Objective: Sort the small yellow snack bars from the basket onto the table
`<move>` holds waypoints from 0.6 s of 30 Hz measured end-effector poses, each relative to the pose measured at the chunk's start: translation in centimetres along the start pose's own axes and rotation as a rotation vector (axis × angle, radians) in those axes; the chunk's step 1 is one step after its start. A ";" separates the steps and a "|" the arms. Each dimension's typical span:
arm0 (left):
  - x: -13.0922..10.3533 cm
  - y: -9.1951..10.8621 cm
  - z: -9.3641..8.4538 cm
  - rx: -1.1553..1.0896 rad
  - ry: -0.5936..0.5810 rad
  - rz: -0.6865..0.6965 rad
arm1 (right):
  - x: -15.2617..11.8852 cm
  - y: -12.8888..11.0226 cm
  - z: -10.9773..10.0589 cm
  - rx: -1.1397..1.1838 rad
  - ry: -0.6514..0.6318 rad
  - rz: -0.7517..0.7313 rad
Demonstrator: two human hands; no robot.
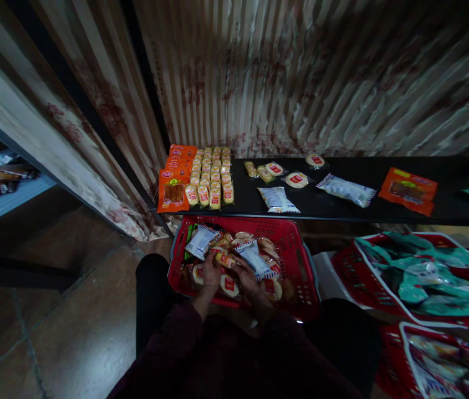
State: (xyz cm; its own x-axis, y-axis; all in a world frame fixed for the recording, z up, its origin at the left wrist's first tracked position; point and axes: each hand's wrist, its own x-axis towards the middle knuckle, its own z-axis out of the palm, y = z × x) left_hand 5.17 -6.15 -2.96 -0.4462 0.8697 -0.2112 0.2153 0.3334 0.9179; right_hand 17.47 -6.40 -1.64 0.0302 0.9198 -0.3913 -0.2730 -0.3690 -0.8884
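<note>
Both of my hands are inside a red plastic basket [292, 260] full of wrapped snacks. My left hand [210, 271] closes on a small yellow snack pack [225, 260], and my right hand [246, 275] grips the pack's other end. Around them lie round wrapped crackers [229, 285], a white-and-blue packet [201, 241] at the left and another white-and-blue packet [255, 259] at the right. On the black shelf [243, 199] just beyond stand rows of similar yellow packs [215, 194], beside a column of orange packets [174, 190].
Loose packets and round crackers [296, 179] are scattered along the shelf, with an orange packet [409, 190] farther right. A basket of teal packages [429, 277] stands at my right, another red basket [396, 354] nearer. A dark post [145, 72] and striped curtain [218, 72] border the shelf.
</note>
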 end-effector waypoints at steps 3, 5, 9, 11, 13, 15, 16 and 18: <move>0.1 0.0 0.2 -0.022 0.019 0.001 | 0.3 0.6 -0.5 0.000 0.053 0.030; 0.1 0.0 0.3 -0.031 0.021 0.016 | 0.6 1.0 -0.7 -0.011 0.105 0.012; 0.0 0.0 0.2 0.017 0.001 0.072 | 1.1 1.5 -1.0 -0.001 0.127 -0.038; -0.1 0.0 0.1 0.037 -0.014 0.074 | 1.2 1.5 -1.0 0.027 0.119 -0.023; -0.3 0.1 0.1 0.043 -0.041 0.079 | 1.2 1.4 -1.0 0.043 0.127 -0.011; -0.4 0.2 0.1 0.045 -0.063 0.105 | 1.3 1.4 -1.0 0.025 0.157 -0.026; -0.5 0.3 0.1 0.055 -0.070 0.126 | 1.4 1.4 -1.0 0.015 0.176 -0.039; -0.8 0.4 0.3 0.106 -0.110 0.164 | 1.7 1.4 -1.0 0.009 0.193 -0.054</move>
State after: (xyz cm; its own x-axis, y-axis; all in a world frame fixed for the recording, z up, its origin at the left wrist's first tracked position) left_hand 5.85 -6.57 -2.51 -0.3011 0.9480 -0.1028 0.3702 0.2156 0.9036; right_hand 18.08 -5.48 -3.80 0.2286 0.8951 -0.3829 -0.2745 -0.3181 -0.9074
